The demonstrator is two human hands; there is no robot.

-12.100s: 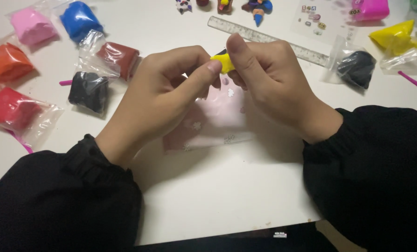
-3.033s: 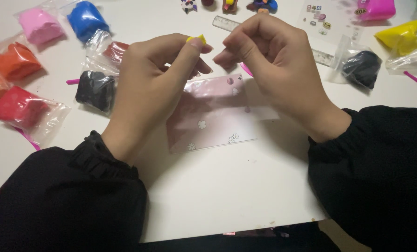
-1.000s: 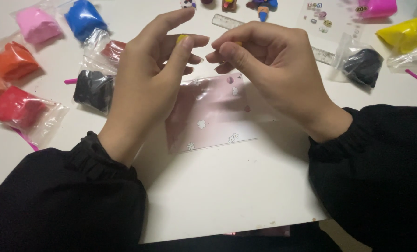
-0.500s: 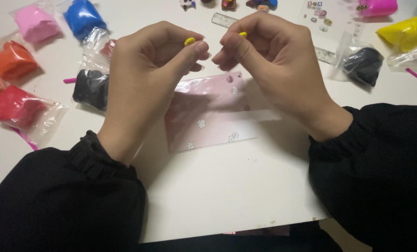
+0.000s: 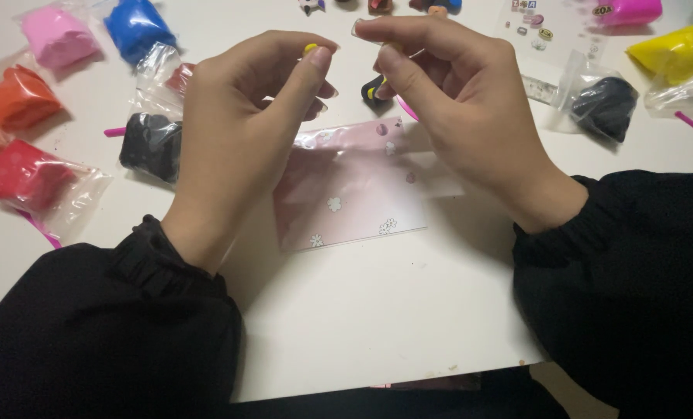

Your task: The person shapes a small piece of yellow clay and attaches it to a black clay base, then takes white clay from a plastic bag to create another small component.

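Clay work at the pinching stage, by the look of the head view. The left hand has thumb and forefinger closed on a tiny yellow clay bit, raised above the white bench. The right hand is pinched too, its fingertips together near a small black-and-yellow piece just below them; whether it grips that piece or something smaller I cannot tell. Under both hands lies a pink flowered bag, flat on the bench.

As a judgement, shaping is early: only small pellets are formed, and most supplies sit in their clear bags. These include black clay, red clay, orange clay, pink clay and blue clay to the left, and another black lump and yellow clay to the right. Small finished figures peek in at the top edge, too cropped to describe.
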